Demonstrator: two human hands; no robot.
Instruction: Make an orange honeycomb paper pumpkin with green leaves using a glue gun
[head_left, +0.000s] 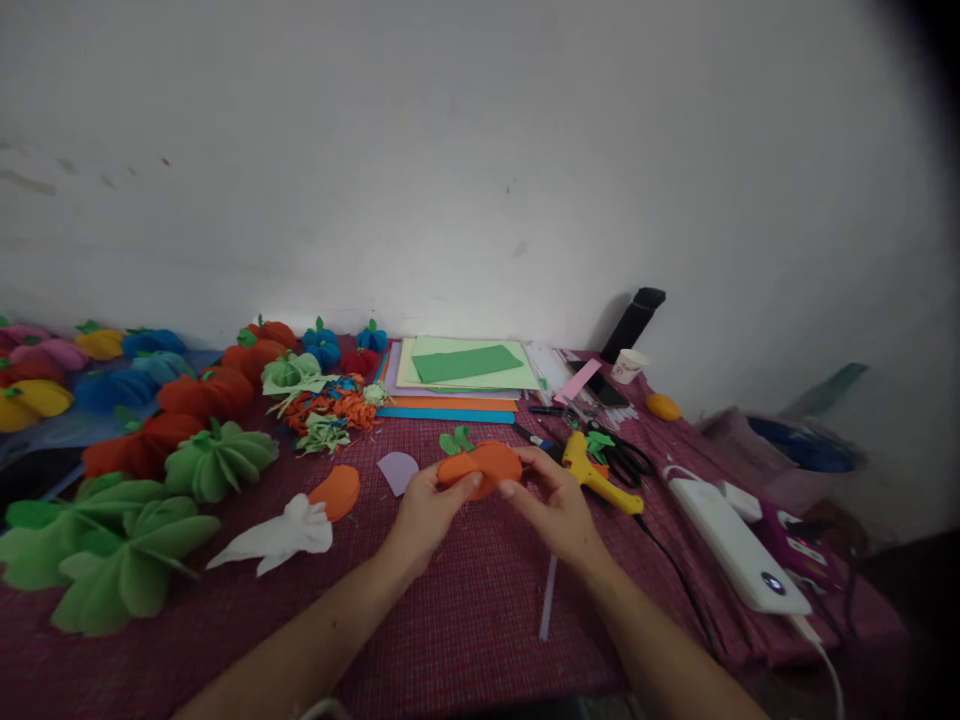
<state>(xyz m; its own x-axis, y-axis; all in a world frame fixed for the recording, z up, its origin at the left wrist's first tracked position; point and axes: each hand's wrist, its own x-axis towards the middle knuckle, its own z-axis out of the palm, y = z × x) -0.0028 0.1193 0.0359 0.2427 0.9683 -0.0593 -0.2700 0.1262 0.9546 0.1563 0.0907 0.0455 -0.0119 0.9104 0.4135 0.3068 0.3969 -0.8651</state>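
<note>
Both my hands hold an orange paper piece (487,463) above the middle of the table. My left hand (429,508) pinches its left part between thumb and fingers. On the right edge, my right hand (556,505) grips it the same way. Green paper leaves (456,440) show just behind the piece. A lilac paper cutout (397,470) lies left of my left hand, and farther left an orange cutout (337,492) touches a crumpled white tissue (289,535). To the right of my right hand rests a yellow glue gun (596,478).
Several paper pumpkins (217,460) fill the left side. Paper shreds (334,410) and stacked coloured sheets (469,365) lie at the back. Black-handled scissors (628,460), a paper cup (628,366) and a white power bank (739,545) are on the right; a glue stick (549,598) lies in front.
</note>
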